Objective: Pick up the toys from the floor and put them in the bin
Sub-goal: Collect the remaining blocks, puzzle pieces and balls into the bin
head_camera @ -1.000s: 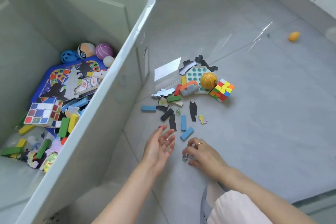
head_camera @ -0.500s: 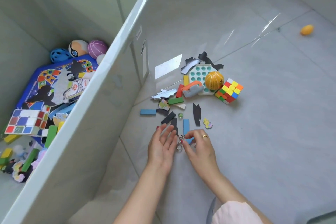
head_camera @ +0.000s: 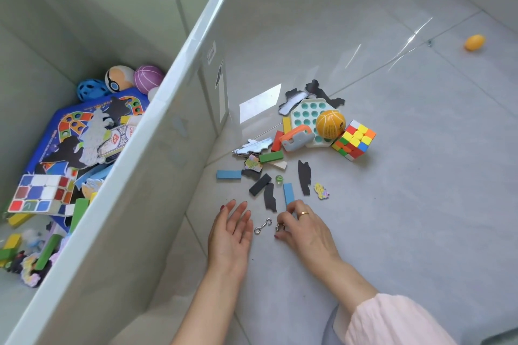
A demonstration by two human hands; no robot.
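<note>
- A metal hook (head_camera: 263, 226) is lying on the floor (head_camera: 420, 204) between the two hands, just beside the left fingers
- The right hand (head_camera: 304, 228) is pinching a small metal ring (head_camera: 280, 227) low against the floor, fingers curled round it
- The left hand (head_camera: 231, 230) is resting palm up beside the hook, fingers released and holding nothing
- Blue blocks (head_camera: 288, 194), black pieces (head_camera: 260, 184) and a green marble (head_camera: 279, 179) are lying just beyond the hands
- Farther out, a colour cube (head_camera: 353, 139), an orange ball (head_camera: 330, 124) and a teal bubble tray (head_camera: 307, 112) are sitting together
- The bin (head_camera: 173, 87) is standing on the left, already holding balls, blocks and a board
- A small orange toy (head_camera: 474, 42) is lying well apart at the far right
</note>
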